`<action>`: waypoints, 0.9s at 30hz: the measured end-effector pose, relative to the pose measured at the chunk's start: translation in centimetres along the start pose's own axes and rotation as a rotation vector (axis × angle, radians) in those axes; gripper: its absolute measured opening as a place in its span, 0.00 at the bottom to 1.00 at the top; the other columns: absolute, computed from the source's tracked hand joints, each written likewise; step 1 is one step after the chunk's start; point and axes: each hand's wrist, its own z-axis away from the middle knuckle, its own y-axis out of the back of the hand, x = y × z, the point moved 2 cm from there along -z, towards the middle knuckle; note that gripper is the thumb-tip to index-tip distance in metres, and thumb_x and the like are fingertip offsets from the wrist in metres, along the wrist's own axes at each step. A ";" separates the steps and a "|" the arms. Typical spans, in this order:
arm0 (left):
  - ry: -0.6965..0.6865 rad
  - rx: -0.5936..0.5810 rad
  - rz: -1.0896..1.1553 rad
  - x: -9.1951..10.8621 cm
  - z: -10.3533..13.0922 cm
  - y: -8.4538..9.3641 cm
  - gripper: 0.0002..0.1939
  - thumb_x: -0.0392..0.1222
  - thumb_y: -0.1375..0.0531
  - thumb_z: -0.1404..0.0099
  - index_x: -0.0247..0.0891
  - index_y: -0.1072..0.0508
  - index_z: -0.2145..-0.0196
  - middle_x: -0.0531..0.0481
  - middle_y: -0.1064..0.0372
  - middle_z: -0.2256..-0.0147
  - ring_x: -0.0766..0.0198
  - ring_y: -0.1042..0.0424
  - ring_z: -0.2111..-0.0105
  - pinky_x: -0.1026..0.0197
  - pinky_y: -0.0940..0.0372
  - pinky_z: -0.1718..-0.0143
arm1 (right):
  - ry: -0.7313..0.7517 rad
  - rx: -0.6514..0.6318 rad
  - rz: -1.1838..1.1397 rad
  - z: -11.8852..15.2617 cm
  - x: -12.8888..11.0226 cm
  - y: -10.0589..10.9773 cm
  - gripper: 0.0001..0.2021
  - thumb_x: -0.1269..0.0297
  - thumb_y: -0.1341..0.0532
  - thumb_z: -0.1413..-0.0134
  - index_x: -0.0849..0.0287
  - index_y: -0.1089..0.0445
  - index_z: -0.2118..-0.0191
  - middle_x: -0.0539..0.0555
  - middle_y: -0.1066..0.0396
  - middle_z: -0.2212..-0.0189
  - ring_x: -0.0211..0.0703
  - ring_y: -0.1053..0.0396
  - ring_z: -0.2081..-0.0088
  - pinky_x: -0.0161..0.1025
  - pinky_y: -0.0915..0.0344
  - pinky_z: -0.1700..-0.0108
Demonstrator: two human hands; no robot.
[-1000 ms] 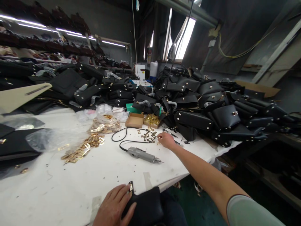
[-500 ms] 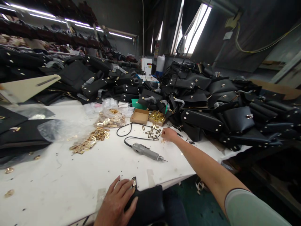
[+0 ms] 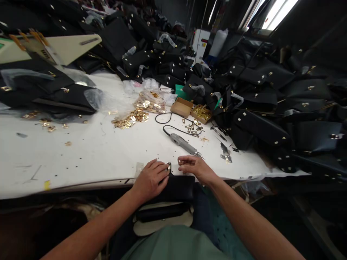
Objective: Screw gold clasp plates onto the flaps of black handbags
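Note:
A black leather bag (image 3: 180, 187) lies at the table's front edge and over my lap. Its narrow tab, bearing a small gold plate (image 3: 169, 167), rests on the white tabletop. My left hand (image 3: 151, 180) holds the bag beside this tab, fingertips against the plate's left side. Just right of the tab, my right hand (image 3: 196, 169) hovers with thumb and index finger pinched; whatever is between them is too small to make out. Beyond the hands lies a grey electric screwdriver (image 3: 184, 143), its bit pointing right and toward me.
Gold plates (image 3: 131, 118) lie heaped on the left. Farther back stand an open cardboard box (image 3: 182, 107) and a box of small gold pieces (image 3: 202, 113). A black cord (image 3: 162, 122) loops behind the screwdriver. Black bags (image 3: 260, 130) pile up along the back and right.
My right hand has come back from the small gold parts at the far side to beside the tab. My left hand stays at the bag. The view has tipped downward.

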 end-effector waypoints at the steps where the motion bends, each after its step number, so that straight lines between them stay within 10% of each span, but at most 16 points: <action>1: 0.004 -0.004 0.006 -0.1 0.1 -0.1 0.12 0.37 0.42 0.32 0.42 0.21 0.54 0.46 0.24 0.50 0.56 0.29 0.48 0.43 0.41 0.38 | 0.005 -0.019 -0.003 -0.3 0.0 -0.6 0.23 0.58 0.28 0.56 0.60 0.24 0.53 0.53 0.24 0.66 0.42 0.28 0.65 0.38 0.32 0.62; 27: 0.043 -0.003 0.121 -1.1 0.0 -0.8 0.11 0.38 0.40 0.32 0.38 0.25 0.53 0.43 0.26 0.54 0.55 0.30 0.51 0.45 0.36 0.42 | 0.122 0.142 0.515 -3.4 1.8 -3.3 0.08 0.68 0.35 0.48 0.58 0.22 0.62 0.49 0.25 0.73 0.38 0.29 0.71 0.34 0.35 0.66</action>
